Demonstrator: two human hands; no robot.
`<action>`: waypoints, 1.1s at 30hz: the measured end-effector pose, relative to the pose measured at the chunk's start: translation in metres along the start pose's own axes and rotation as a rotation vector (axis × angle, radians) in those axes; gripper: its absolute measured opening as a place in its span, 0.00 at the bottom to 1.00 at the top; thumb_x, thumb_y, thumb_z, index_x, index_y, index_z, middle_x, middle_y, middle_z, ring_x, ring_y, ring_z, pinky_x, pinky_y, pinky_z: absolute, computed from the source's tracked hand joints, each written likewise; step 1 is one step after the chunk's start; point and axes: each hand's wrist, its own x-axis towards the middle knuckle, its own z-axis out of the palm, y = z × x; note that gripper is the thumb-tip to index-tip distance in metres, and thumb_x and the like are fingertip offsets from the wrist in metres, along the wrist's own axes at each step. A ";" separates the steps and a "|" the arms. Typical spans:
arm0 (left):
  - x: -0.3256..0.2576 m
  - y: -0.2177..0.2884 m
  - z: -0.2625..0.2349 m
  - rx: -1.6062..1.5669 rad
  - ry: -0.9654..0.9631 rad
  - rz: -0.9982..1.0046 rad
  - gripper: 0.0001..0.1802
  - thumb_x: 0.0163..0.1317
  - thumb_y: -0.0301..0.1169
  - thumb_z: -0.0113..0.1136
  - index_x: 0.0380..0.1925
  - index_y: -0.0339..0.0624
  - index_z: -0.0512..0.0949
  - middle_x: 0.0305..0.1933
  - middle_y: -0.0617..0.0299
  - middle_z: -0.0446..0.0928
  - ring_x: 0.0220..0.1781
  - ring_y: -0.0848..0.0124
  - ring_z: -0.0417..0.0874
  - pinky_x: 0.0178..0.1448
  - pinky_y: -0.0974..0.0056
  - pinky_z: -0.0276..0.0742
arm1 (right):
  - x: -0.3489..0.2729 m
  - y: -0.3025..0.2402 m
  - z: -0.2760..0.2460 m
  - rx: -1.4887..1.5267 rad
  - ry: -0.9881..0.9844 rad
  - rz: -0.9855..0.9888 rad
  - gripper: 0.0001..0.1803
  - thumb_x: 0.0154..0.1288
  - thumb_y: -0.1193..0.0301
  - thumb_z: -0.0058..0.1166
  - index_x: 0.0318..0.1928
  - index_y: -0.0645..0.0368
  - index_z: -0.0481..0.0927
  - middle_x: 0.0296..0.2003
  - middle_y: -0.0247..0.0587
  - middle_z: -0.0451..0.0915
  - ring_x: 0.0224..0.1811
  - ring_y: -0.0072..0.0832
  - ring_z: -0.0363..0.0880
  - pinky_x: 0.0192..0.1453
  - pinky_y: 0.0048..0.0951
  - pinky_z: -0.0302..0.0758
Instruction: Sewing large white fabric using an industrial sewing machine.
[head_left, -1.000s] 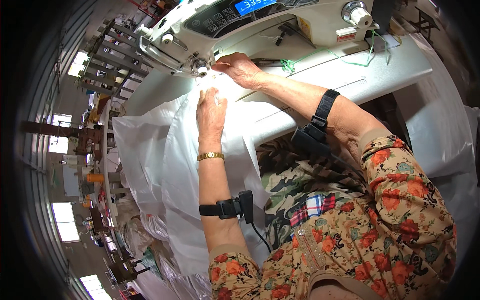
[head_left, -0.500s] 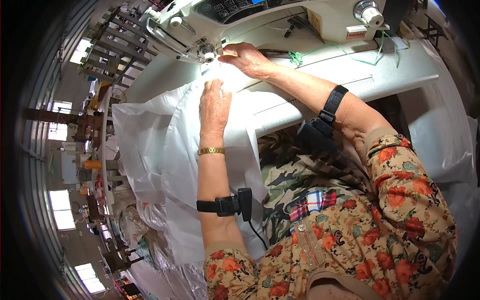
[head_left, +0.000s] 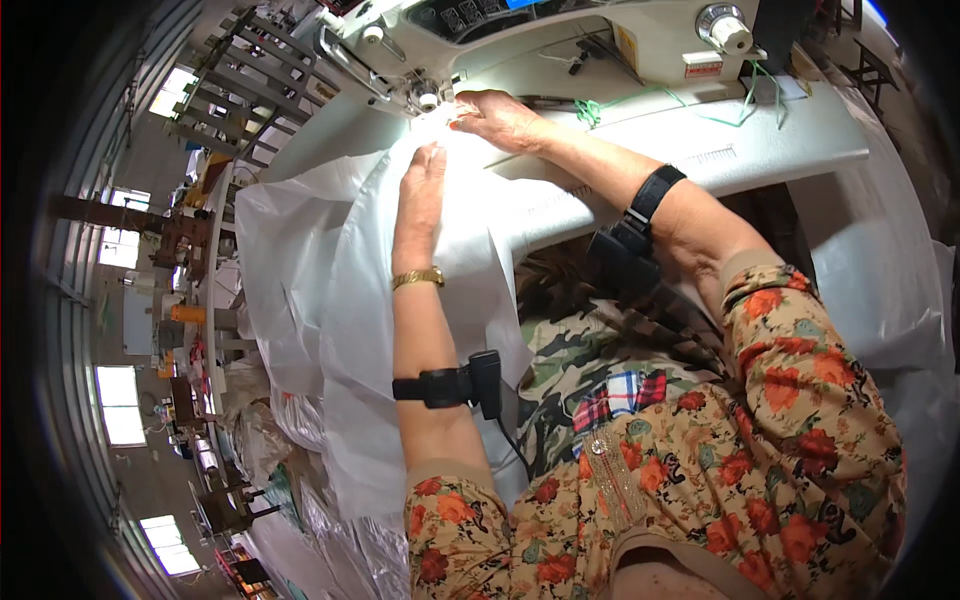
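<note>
Sewing machine: upper body cut off by top edge. Needle area washed out by glare; needle not discernible beside right hand. White fabric hides table edge beneath; lower end indistinct.

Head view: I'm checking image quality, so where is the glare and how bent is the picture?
Head view: a bright lamp washes out the white fabric near the sewing machine needle, by the left hand and right hand; straight edges curve toward the black rim; hands look sharp.
</note>
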 end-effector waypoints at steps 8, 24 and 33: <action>-0.211 0.020 0.031 0.369 0.205 0.255 0.21 0.60 0.30 0.62 0.52 0.31 0.74 0.53 0.47 0.76 0.60 0.53 0.74 0.67 0.57 0.65 | -0.189 -0.047 -0.015 0.079 -0.026 -0.149 0.13 0.69 0.68 0.51 0.47 0.64 0.80 0.40 0.49 0.83 0.41 0.40 0.84 0.46 0.36 0.78; -0.308 -0.022 -0.029 0.134 0.720 -0.166 0.07 0.52 0.20 0.42 0.26 0.33 0.72 0.26 0.67 0.68 0.24 0.78 0.62 0.28 0.72 0.60 | -0.191 0.051 0.133 0.355 -0.073 0.293 0.20 0.66 0.63 0.53 0.53 0.62 0.77 0.49 0.53 0.80 0.53 0.39 0.77 0.56 0.38 0.72; -0.295 0.006 -0.094 0.373 0.500 0.035 0.06 0.52 0.20 0.43 0.24 0.35 0.72 0.20 0.64 0.63 0.23 0.75 0.63 0.28 0.69 0.59 | -0.216 -0.102 -0.009 0.793 -0.590 0.318 0.18 0.67 0.64 0.50 0.41 0.71 0.79 0.33 0.37 0.80 0.39 0.21 0.75 0.49 0.26 0.72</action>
